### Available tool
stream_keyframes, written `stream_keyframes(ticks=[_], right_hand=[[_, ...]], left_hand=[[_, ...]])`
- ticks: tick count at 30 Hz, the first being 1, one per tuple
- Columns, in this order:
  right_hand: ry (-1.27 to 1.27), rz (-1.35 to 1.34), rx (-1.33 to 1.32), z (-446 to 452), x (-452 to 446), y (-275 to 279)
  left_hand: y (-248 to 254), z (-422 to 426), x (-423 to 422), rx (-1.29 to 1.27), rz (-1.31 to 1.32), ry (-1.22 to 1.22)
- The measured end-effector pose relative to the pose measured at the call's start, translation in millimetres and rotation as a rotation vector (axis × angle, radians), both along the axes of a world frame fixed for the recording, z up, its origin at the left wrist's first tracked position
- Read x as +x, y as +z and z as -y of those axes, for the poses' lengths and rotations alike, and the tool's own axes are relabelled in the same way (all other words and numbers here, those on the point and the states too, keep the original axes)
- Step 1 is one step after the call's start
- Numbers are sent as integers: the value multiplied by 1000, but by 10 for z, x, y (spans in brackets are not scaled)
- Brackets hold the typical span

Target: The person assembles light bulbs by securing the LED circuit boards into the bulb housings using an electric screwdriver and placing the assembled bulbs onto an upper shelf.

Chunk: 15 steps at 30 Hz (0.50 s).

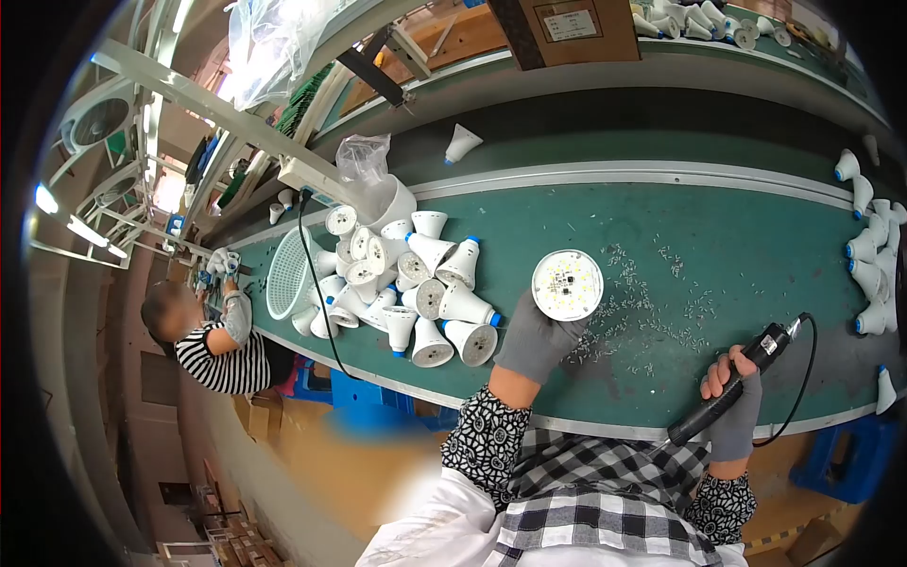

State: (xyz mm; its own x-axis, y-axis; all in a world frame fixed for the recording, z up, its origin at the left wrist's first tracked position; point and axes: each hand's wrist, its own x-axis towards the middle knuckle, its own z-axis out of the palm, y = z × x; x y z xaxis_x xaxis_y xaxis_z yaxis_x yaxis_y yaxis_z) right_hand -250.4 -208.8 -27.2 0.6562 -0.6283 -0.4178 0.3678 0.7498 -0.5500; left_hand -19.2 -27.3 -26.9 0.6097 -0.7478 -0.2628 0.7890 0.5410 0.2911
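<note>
My left hand (537, 342), in a grey fingerless glove, is closed around an LED bulb (567, 285). The bulb's round face points up at me and shows a white circuit board with small yellow LEDs. My right hand (733, 404), gloved the same way, grips a black electric screwdriver (697, 421). Its tip points down and left, near the table's front edge and away from the bulb. Many tiny screws (652, 317) lie scattered over the green tabletop (756, 236) between my hands. Left of my left hand is a pile of white bulb housings (433, 298), several with blue caps.
A pale green basket (287, 274) and a white tub (389, 201) stand by the pile. More bulbs (879, 255) lie at the far right. A black cord (316, 283) hangs at the left. Another person (227, 350) works farther left. Blue stools (850, 458) stand below.
</note>
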Motion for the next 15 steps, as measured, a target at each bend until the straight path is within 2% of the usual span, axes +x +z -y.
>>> stream_keyframes(ticks=[1,3,5,7,10,13,15], right_hand=[[-2,1,-1,-3,-1,1],[-5,2,-5,-9,-3,5],[-2,19,-2,-3,-10,-14],[0,30,0,-3,-16,-30],[1,36,2,-1,-29,-42],[24,44,5,-9,-33,-46],[12,59,-8,22,-45,-72]], left_hand=[[23,10,-13,9,0,2],[11,23,-53,369,543,-2],[56,46,-71,384,538,16],[198,79,-88,54,-16,45],[146,91,-85,10,-53,47],[162,143,-114,85,-73,51],[159,226,-129,253,194,108]])
